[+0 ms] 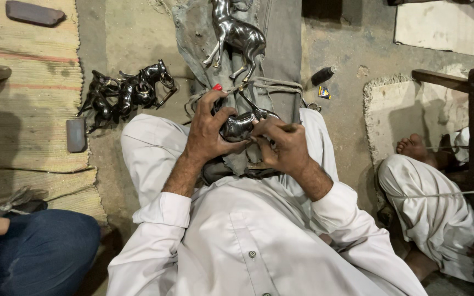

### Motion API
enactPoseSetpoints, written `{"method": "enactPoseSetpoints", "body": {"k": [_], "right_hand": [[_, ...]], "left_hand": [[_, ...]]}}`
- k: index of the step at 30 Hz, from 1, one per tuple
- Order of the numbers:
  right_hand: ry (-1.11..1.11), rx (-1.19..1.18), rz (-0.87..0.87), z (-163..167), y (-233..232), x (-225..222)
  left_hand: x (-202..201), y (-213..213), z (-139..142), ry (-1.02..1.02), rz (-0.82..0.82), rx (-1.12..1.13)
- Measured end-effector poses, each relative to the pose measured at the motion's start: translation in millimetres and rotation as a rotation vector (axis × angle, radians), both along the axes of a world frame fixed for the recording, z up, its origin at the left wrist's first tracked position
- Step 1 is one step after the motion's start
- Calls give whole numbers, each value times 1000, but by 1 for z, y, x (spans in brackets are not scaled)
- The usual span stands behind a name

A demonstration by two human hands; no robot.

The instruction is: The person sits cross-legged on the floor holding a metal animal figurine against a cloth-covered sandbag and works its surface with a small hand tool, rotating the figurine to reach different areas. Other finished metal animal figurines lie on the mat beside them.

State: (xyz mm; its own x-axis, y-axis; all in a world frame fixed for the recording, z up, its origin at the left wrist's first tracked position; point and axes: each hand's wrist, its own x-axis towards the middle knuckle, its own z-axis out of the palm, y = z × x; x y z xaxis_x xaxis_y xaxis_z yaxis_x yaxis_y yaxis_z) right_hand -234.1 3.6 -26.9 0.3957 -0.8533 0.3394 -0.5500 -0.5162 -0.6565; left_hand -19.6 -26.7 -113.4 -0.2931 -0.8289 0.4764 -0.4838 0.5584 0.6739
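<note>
White shirt (248, 241) and sleeves fill the lower centre of the frame, nearest the camera. Above them, at centre frame, both hands clamp a small dark metal animal figurine (240, 127) over the lap. Left hand (208, 129) wraps its fingers around the body from the left, apparently steadying it; right hand (281, 143) pinches the other end with fingers closed together. A cloth (281, 55) lies beneath, likely as a work pad. One silver horse figurine (237, 34) lies at top centre; a pile of dark figurines (127, 93) sits left of it, close by. Woven mat (26, 98) borders the left edge. Another person's bare foot (415, 148) limits room at right.
</note>
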Motion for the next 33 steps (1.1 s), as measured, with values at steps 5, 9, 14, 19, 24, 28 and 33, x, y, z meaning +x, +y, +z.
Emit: {"method": "enactPoseSetpoints", "body": {"k": [5,9,14,19,24,28,33], "right_hand": [[-73,98,-7,-7,-3,-8],[-389,269,-118,-23,1,-13],[-707,288,-351,-48,18,-37],[-840,165,-468,-78,36,-62],[-707,359,-560,-103,48,-49],[-539,432,-539,-111,49,-26],[-855,461,-340,-109,43,-27]], "left_hand": [[1,0,-2,35,-14,3],[3,2,0,-10,14,-59],[4,19,4,11,46,-10],[29,56,6,351,158,206],[86,27,-16,220,669,56],[131,-15,-32,255,954,145],[154,-37,-27,8,1284,349]]}}
